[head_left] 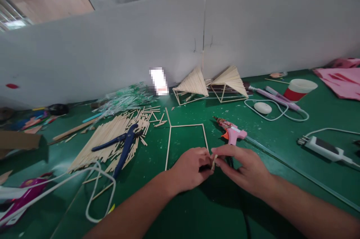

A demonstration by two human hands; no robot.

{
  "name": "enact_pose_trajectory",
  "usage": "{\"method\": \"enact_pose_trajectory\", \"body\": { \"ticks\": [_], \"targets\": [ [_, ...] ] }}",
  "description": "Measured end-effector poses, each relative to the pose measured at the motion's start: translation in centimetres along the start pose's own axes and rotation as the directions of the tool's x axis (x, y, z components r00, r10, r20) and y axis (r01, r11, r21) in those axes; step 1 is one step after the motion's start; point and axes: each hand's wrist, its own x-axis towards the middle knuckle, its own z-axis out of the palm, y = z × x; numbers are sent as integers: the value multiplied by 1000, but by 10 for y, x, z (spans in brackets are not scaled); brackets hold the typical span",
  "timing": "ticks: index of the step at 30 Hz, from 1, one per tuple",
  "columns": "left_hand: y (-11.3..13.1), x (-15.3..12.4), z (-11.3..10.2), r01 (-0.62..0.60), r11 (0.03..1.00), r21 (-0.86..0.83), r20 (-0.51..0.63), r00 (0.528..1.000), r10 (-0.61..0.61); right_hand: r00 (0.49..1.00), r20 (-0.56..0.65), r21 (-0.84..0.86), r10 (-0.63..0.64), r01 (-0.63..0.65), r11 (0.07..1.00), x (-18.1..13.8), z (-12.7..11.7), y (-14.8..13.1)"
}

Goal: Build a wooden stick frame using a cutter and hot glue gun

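Observation:
A square frame of thin wooden sticks (187,125) lies on the green table, with one extra stick (168,117) angled from its far left corner. My left hand (192,167) is closed at its near right corner, fingers curled and covering the near side. Between the fingertips of my right hand (244,171) is a short wooden stick (214,162), pinched at that same corner and touching or almost touching my left fingers. Just beyond my right hand lies a pink glue gun (234,134) with a clear glue stick (270,151) trailing from its back.
Loose sticks (104,139) and blue pliers (123,149) lie left. Two stick pyramids (194,87) stand against the white partition (112,51), near a bright phone-like screen (159,81). Rightward are a paper cup (299,89), a white adapter (323,148) and cables. A purple tool (25,197) lies near left.

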Motion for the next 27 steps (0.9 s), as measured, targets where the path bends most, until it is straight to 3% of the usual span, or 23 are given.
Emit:
{"method": "enact_pose_trajectory", "body": {
  "ticks": [7,12,20,27],
  "targets": [
    [6,-7,3,172,985,-4,-114,979,-171,1000,3,-7,13,-13,1000,-1,2,1],
    [17,-7,7,278,932,232,-131,958,-254,1000,1,-26,16,-16,1000,-1,2,1],
    [20,-7,21,261,865,428,-176,963,-203,1000,-16,-53,-20,19,998,-1,2,0],
    [21,-3,27,313,873,375,-198,947,-254,999,-9,-42,-43,43,998,0,2,0]
  ]
}}
